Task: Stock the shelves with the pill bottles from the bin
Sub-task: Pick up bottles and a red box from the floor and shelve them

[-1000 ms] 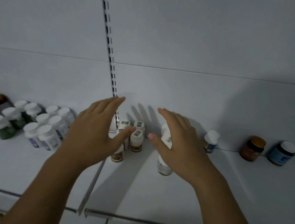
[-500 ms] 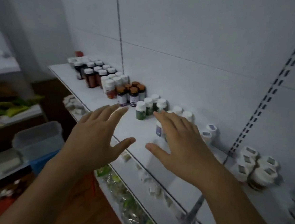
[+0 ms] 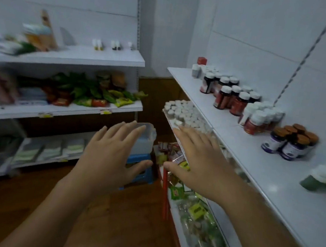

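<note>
A clear plastic bin [image 3: 146, 139] stands on a blue stool [image 3: 144, 170] on the floor ahead, partly hidden behind my left hand [image 3: 111, 154]. Both hands are held out flat, palms down, fingers spread, holding nothing. My right hand [image 3: 200, 159] hovers beside the front edge of the white shelf [image 3: 271, 171] on the right. On that shelf stand groups of pill bottles: dark red ones [image 3: 230, 97], white-capped ones [image 3: 260, 117] and purple ones with brown caps [image 3: 291, 143].
A lower shelf on the right holds many white-capped bottles [image 3: 186, 113] and, below, packets in wrappers [image 3: 196, 209]. A second shelving unit [image 3: 69, 57] on the left carries green packets and boxes. The floor [image 3: 121, 217] between is brown wood.
My view has swung left, from facing the shelf's back wall to looking down the aisle. The bin on the stool is now ahead. Both hands stay open and spread.
</note>
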Available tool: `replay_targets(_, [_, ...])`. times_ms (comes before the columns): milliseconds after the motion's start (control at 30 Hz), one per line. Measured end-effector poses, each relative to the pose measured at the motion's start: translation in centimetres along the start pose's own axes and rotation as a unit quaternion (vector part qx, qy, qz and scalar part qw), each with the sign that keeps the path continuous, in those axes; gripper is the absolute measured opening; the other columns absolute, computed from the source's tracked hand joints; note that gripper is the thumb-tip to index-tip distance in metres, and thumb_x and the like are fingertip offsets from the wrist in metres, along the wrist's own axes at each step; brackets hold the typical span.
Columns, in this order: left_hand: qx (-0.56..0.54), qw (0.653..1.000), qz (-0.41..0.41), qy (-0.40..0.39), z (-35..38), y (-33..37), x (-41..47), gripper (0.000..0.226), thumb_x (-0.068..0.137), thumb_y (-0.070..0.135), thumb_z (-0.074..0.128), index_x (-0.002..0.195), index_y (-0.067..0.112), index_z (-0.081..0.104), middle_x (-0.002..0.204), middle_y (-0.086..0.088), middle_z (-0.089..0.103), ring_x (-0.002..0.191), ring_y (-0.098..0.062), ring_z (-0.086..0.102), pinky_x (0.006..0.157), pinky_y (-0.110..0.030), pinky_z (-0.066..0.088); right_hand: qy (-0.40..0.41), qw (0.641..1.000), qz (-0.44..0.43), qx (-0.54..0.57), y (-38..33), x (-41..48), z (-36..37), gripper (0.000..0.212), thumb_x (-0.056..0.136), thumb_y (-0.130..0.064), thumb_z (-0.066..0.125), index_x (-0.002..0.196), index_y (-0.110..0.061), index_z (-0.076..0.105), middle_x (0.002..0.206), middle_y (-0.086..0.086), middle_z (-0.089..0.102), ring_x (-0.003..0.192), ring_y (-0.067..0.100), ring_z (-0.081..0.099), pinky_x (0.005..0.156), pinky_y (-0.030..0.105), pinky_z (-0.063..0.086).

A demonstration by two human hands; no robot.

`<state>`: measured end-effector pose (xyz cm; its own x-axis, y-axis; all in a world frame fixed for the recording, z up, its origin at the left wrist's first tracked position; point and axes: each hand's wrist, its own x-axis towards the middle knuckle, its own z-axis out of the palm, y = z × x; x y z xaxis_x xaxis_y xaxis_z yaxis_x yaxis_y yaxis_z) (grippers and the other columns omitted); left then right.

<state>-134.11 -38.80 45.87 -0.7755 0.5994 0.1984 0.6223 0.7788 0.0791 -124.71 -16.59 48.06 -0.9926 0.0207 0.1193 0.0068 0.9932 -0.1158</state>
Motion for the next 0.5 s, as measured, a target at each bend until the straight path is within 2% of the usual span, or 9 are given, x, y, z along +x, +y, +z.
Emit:
replay_targets(100, [0.000,0.998,-0.055,-0.006,0.1,-6.1,0.0,0.096,0.086,0.091,0.024,0.165,0.042,0.002,0.174,0.014,0.008,0.161,-0.015,0.011,0.131,-0.046,0.012,-0.015,0.999,-0.040,0.021,-3.5,5.8,2.5,0.089,0.095,-0.078,0.037,0.165,-0.034,0.004,0.174,-0.012,0.004,0.160,0.014,0.002,0.129,0.043,0.004])
replay_targets(233, [-0.009,0.993,-0.118,0.000,0.8,-13.1,-0.1,0.095,0.086,0.090,0.030,0.165,0.042,0.008,0.173,0.013,0.015,0.159,-0.015,0.018,0.129,-0.043,0.018,-0.045,0.993,-0.099,0.036,-7.7,12.9,5.3,0.090,0.095,-0.079,0.039,0.165,-0.035,0.004,0.173,-0.013,0.005,0.160,0.013,0.003,0.130,0.043,0.008])
replay_targets(367, [-0.019,0.985,-0.170,-0.006,2.1,-19.3,0.4,0.094,0.086,0.090,0.029,0.165,0.040,0.013,0.172,0.012,0.020,0.158,-0.016,0.022,0.128,-0.047,0.025,-0.073,0.983,-0.159,0.051,-11.1,19.7,8.0,0.090,0.095,-0.077,0.042,0.165,-0.035,0.004,0.173,-0.013,0.006,0.160,0.013,0.003,0.130,0.045,0.009])
replay_targets(500, [-0.016,0.976,-0.215,0.001,3.6,-24.4,2.3,0.092,0.088,0.087,0.032,0.165,0.038,0.018,0.170,0.012,0.026,0.156,-0.015,0.026,0.128,-0.045,0.025,-0.106,0.972,-0.200,0.066,-13.5,27.0,11.3,0.090,0.096,-0.076,0.043,0.166,-0.034,0.005,0.174,-0.012,0.006,0.160,0.014,0.003,0.130,0.045,0.011])
